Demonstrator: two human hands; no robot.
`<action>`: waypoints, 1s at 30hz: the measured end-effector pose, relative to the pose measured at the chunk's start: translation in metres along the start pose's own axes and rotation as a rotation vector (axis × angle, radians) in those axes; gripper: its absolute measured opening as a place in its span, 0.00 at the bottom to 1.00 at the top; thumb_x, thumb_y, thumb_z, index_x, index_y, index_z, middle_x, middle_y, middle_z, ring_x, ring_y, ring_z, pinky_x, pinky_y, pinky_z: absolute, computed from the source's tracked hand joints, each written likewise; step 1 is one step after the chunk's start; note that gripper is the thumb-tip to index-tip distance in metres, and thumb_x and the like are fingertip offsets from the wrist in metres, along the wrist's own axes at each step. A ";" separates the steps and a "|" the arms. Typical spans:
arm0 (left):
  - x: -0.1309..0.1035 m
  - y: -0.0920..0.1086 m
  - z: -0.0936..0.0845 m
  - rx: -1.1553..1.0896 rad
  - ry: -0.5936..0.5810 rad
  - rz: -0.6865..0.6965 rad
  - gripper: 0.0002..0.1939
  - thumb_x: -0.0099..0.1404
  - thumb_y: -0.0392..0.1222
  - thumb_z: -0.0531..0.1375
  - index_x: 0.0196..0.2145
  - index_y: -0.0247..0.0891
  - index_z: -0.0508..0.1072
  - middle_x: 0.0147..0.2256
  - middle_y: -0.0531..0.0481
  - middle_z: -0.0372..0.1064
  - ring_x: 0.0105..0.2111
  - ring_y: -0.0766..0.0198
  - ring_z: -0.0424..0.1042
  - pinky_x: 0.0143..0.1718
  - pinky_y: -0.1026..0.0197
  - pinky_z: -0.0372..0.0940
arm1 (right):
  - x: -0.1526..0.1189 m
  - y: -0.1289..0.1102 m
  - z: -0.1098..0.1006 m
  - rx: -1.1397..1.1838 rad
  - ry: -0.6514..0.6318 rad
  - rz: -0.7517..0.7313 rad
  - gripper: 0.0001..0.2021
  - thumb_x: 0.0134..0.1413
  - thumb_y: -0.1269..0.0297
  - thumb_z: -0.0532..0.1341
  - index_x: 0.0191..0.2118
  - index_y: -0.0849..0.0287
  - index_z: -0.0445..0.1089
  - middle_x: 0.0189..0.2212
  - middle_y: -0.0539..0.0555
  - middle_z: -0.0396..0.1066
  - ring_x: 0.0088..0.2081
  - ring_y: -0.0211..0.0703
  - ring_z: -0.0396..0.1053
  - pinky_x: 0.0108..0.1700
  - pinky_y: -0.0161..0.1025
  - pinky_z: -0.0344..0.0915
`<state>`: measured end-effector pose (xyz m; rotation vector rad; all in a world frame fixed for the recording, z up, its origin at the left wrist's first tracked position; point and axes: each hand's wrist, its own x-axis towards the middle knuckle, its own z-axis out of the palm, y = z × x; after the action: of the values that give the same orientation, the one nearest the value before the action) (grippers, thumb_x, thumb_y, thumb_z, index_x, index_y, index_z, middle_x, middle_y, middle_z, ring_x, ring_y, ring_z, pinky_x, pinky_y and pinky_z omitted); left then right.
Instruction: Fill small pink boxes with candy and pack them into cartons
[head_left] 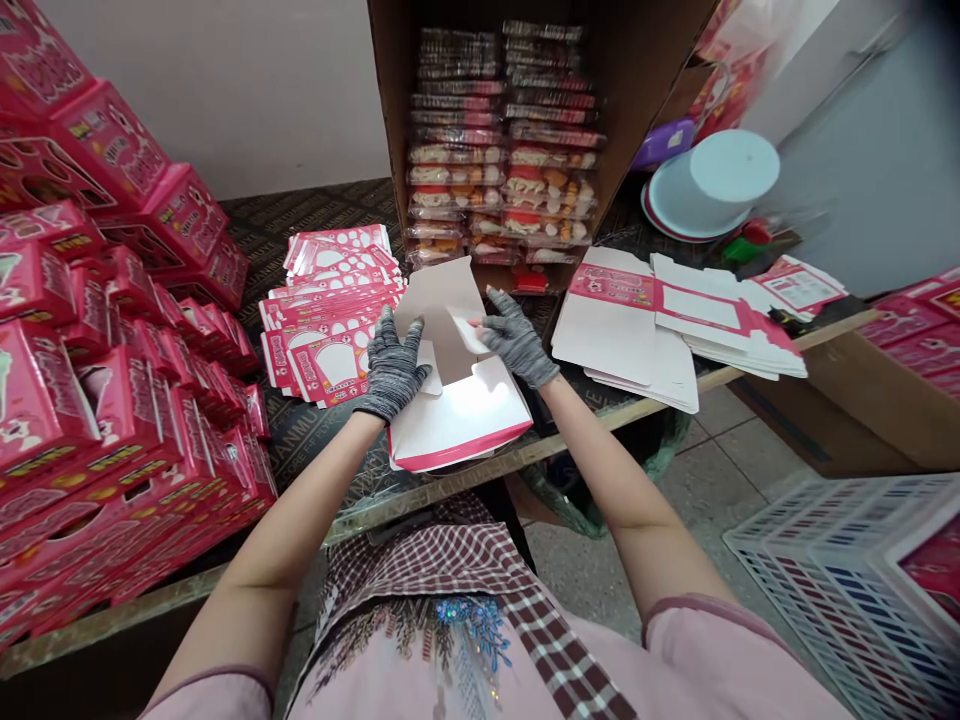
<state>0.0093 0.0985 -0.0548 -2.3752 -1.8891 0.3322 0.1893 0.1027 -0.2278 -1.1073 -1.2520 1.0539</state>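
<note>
A partly folded cardboard box (465, 420), white inside with a pink front edge, lies at the table's front with its flaps raised. My left hand (394, 368), in a grey fingerless glove, rests with spread fingers against the box's left flap. On the opposite side, my right hand (519, 340), gloved alike, has its fingers apart and its fingertips touching a small white side flap (469, 330). The box's back panel (450, 285) stands up behind both hands. What lies under the left palm is hidden.
Pink printed card pieces (330, 310) are piled left of the box. Flat white-and-pink cartons (630, 330) lie right. Finished pink boxes (127, 400) are stacked far left. A large carton (386, 110) holds bagged items (502, 190). A pale blue tub (735, 165) and white crate (847, 540) stand right.
</note>
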 end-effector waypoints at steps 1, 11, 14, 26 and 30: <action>0.001 -0.003 0.002 -0.025 0.013 0.007 0.46 0.54 0.33 0.68 0.70 0.38 0.61 0.75 0.31 0.39 0.74 0.32 0.40 0.72 0.35 0.46 | 0.006 0.002 0.003 -0.045 0.032 0.017 0.27 0.57 0.49 0.67 0.59 0.56 0.73 0.75 0.59 0.48 0.75 0.60 0.44 0.75 0.59 0.44; -0.001 -0.042 0.006 -0.373 0.252 0.080 0.33 0.49 0.41 0.66 0.56 0.40 0.73 0.59 0.40 0.70 0.63 0.44 0.64 0.71 0.40 0.53 | 0.021 0.031 0.026 0.315 -0.094 0.128 0.40 0.45 0.62 0.71 0.66 0.63 0.65 0.70 0.64 0.59 0.71 0.52 0.57 0.74 0.49 0.49; 0.002 -0.040 0.002 -0.494 0.234 0.162 0.10 0.56 0.46 0.61 0.34 0.43 0.77 0.44 0.42 0.77 0.50 0.48 0.74 0.66 0.36 0.59 | 0.016 0.030 0.024 0.423 -0.002 -0.043 0.16 0.56 0.59 0.61 0.44 0.61 0.79 0.65 0.63 0.68 0.69 0.51 0.62 0.73 0.49 0.53; -0.174 0.062 -0.010 -1.238 -0.560 -0.509 0.22 0.58 0.62 0.67 0.40 0.41 0.82 0.38 0.42 0.80 0.37 0.51 0.81 0.44 0.47 0.76 | 0.053 -0.028 0.031 -0.334 -0.699 -0.331 0.59 0.39 0.41 0.76 0.75 0.51 0.51 0.71 0.65 0.56 0.69 0.69 0.57 0.69 0.62 0.51; -0.187 0.065 0.019 -1.558 -0.395 -0.890 0.28 0.56 0.63 0.70 0.47 0.40 0.77 0.43 0.43 0.79 0.42 0.54 0.81 0.47 0.51 0.78 | 0.041 -0.040 0.037 -0.547 -0.647 -0.292 0.61 0.40 0.42 0.77 0.75 0.55 0.49 0.66 0.72 0.61 0.63 0.76 0.61 0.63 0.65 0.55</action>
<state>0.0268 -0.0996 -0.0653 -1.2825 -3.9511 -1.2292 0.1539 0.1380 -0.1811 -0.9522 -2.2447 0.8890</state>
